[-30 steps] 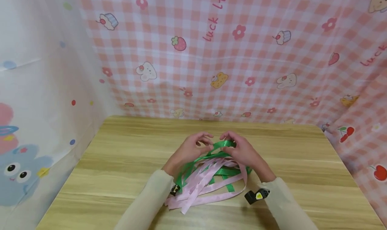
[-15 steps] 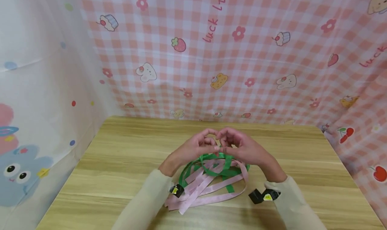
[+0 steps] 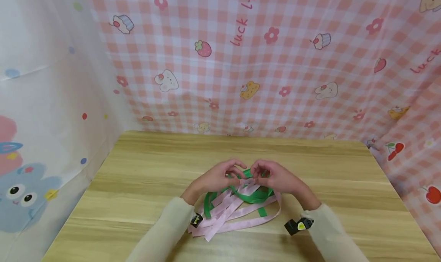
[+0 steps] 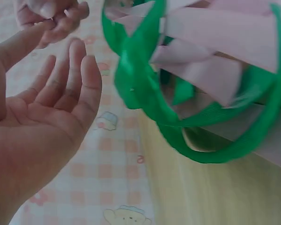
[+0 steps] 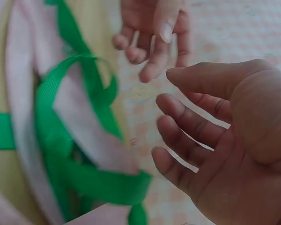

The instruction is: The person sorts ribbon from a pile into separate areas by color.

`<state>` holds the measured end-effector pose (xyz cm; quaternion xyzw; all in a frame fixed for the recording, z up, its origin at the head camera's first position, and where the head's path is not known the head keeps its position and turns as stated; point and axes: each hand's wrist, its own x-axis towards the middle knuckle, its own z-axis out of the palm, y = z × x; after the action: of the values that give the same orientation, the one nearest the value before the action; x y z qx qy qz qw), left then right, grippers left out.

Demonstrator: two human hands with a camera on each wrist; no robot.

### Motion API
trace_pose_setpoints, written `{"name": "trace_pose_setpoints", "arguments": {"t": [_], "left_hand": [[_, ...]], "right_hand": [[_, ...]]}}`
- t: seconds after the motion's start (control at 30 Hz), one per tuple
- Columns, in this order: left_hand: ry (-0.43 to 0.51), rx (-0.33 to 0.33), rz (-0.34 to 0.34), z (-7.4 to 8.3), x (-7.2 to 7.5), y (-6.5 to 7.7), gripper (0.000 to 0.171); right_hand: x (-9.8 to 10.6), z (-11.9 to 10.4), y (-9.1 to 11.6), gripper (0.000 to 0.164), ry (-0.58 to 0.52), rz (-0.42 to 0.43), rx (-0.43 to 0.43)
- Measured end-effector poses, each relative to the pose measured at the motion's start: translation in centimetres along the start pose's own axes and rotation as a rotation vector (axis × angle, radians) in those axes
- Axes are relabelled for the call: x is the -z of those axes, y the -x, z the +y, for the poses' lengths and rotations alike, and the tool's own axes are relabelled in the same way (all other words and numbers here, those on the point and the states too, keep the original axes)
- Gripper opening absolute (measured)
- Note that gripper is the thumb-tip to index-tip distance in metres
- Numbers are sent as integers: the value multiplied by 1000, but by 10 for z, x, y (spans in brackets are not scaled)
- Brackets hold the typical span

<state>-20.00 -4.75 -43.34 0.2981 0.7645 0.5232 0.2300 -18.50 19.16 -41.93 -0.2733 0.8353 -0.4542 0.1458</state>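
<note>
Flat pink ribbon (image 3: 224, 218) and green ribbon (image 3: 255, 197) lie in a loose, looped heap at the middle of the table. My left hand (image 3: 214, 177) and right hand (image 3: 281, 178) hover close over its far side, thumbs facing each other. In the left wrist view the left palm (image 4: 42, 122) shows with fingers relaxed. Beside it, apart from the fingers, is a bunched, knot-like part of the green ribbon (image 4: 131, 77) with a large loop. The right wrist view shows the right hand's loosely bent fingers (image 5: 187, 145) with nothing between them; ribbon loops stand off to their side.
The wood-grain table (image 3: 144, 166) reaches back to a pink checked cloth (image 3: 206, 82). A white printed cloth (image 3: 51, 101) hangs at the left. Small black devices sit on the wrists, including one by the right sleeve (image 3: 299, 225).
A second ago the right hand held a raised green loop. The thumbs then met at the green ribbon; now both hands are lower, and the green loops sit lower over the pink ribbon.
</note>
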Motion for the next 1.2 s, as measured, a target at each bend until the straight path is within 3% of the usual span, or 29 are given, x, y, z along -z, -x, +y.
{"name": "trace_pose_setpoints", "arguments": {"t": [0.13,0.33,0.4,0.5,0.6,0.73,0.83,0.9,1.1,1.2], "left_hand": [[-219,7,-6,-7,-6,2,43],[-804,41,-13,-12,-12,7,47],[-872,27,17,-14,-12,9,40],[-734,-25,68,-12,-9,9,31],[-457,-59,93,-6,-5,10,28],[-210,-83,133,8,-1,13,27],[-111,-89,160,20,2,15,30],[-52,-100,163,27,5,16,32],[123,-101,129,44,15,20,37],[162,-94,108,49,20,24,35]], "right_hand": [[-13,12,1,17,51,-15,-16],[-26,14,1,16,114,-45,-24],[-27,14,1,15,127,-30,-30],[-29,14,1,12,130,-3,-13],[-29,11,1,10,101,22,13],[-27,2,5,24,-108,40,28],[-21,-9,9,34,-309,35,51],[-16,-16,12,34,-377,32,56],[0,-34,23,27,-373,90,7],[9,-41,29,27,-351,106,-6]]}}
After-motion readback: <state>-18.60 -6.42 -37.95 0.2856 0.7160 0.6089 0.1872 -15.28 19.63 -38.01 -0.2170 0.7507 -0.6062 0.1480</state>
